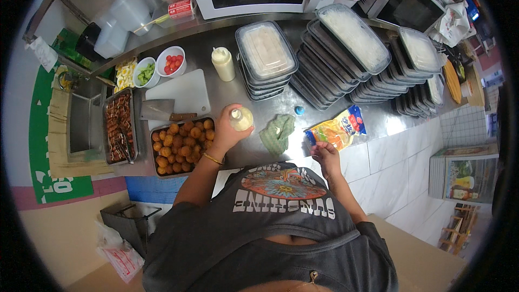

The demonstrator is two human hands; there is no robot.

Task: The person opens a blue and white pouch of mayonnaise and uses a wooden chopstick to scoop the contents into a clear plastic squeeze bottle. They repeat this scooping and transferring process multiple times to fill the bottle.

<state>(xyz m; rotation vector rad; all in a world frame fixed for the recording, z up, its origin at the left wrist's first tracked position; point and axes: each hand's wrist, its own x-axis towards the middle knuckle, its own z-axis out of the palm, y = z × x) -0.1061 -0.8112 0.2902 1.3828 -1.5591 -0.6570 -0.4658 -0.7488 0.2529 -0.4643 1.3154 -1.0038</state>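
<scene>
My left hand point(228, 132) is wrapped around an uncapped clear squeeze bottle point(242, 120) with pale cream contents, held upright over the steel counter. At the counter's front edge, the bent fingers of my right hand point(327, 157) pinch the near corner of a yellow and blue plastic food packet point(339, 127) that bears writing. Between the hands lies a crumpled green cloth point(278, 134) with a white smear on it. A small blue bottle cap point(299, 110) sits just beyond the cloth. Farther back stands a second squeeze bottle point(223, 64), filled with cream-coloured sauce and fitted with a nozzle.
Left of me are a tray of fried balls point(182, 146), a tray of browned meat with tongs point(119, 125), and a cleaver point(162, 110) on a white cutting board point(198, 85). Bowls of cucumber point(146, 74) and tomatoes point(173, 64) stand behind. Stacked lidded containers point(265, 50) line the back right.
</scene>
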